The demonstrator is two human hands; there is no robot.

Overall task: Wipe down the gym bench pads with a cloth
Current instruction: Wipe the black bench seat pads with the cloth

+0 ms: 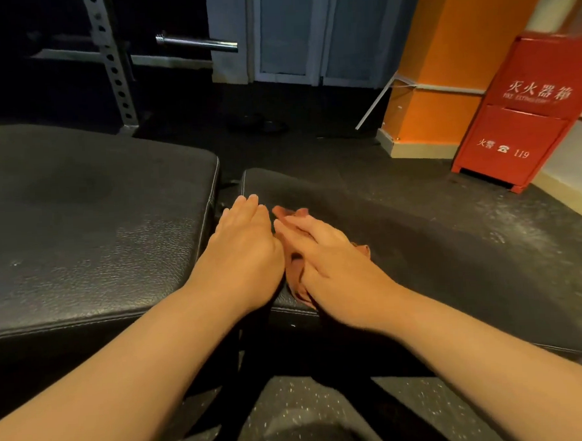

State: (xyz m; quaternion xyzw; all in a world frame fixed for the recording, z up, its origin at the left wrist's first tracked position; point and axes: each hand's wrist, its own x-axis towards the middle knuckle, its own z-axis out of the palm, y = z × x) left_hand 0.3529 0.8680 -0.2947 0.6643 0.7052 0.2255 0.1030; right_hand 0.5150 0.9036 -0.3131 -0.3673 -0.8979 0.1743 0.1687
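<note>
Two black bench pads (81, 231). At the right pad (419, 247)'s left edge, the flat right hand (332, 268) presses one brown cloth (295, 280); the left hand (247, 253) rests alongside, fingers relaxed.

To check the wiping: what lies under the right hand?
A reddish-brown cloth, lying on the smaller bench pad. The right hand covers most of it, so its full shape is hidden.
</note>
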